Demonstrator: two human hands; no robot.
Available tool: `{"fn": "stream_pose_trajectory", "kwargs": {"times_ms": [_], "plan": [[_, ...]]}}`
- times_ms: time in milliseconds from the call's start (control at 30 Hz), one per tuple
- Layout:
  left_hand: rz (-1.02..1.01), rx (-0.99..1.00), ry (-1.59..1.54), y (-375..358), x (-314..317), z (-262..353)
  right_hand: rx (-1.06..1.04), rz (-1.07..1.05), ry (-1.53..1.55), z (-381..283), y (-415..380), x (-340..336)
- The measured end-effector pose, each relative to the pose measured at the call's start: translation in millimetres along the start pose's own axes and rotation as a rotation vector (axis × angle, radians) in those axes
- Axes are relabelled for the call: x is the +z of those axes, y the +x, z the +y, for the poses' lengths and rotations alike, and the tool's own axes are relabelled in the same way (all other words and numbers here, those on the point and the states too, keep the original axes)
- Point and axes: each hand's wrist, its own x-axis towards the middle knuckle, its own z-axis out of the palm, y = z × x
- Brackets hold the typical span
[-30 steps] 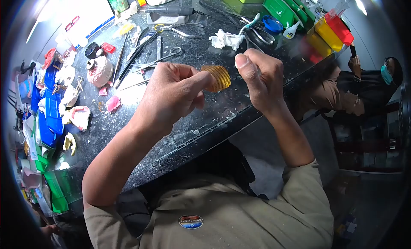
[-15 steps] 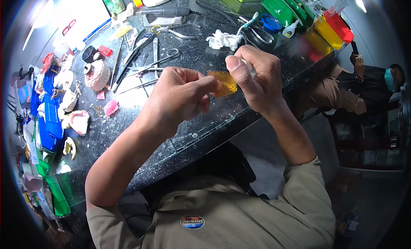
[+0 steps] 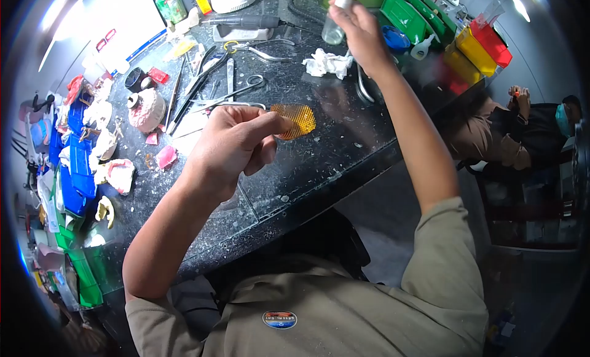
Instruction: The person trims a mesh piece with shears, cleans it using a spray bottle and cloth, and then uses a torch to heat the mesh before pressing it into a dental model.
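My left hand [image 3: 236, 139] pinches a gold-coloured mesh piece [image 3: 297, 121] between thumb and fingers, held above the dark worktop. The mesh is slightly curved and its free end points right. My right hand [image 3: 364, 40] reaches to the back of the worktop, its fingers round a small clear bottle [image 3: 334, 31] with a pale top. Some of its fingers are hidden or blurred. Below that hand lies a crumpled white tissue [image 3: 329, 63], and a blue round dish [image 3: 396, 39] sits just to its right.
Scissors [image 3: 236, 91], pliers [image 3: 267, 51] and other metal tools lie behind my left hand. A pink dental model [image 3: 146, 110] stands at left, near blue bins [image 3: 78, 166]. Green bins [image 3: 409, 14] and yellow bins [image 3: 473, 50] line the back right. Another person [image 3: 522, 129] sits at right.
My right hand has moved from beside the mesh up to the back of the worktop, where the clear bottle now shows in it. My left hand has shifted slightly left with the mesh.
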Motion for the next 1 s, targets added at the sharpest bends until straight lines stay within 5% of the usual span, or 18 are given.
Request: {"fn": "stream_pose_trajectory", "kwargs": {"times_ms": [167, 367, 700, 1000], "plan": [[-0.058, -0.016, -0.132, -8, -19, -8, 0.059, -0.142, -0.380, 57, 25, 4], [-0.083, 0.000, -0.208, -12, -33, -13, -0.171, 0.068, -0.695, 20, -2, -8], [-0.132, -0.010, -0.229, -7, -34, -17, 0.030, -0.096, -0.478, 17, -5, 2], [-0.181, -0.034, -0.365, -7, -46, -22, 0.141, -0.043, -0.822, -30, -31, -5]]}}
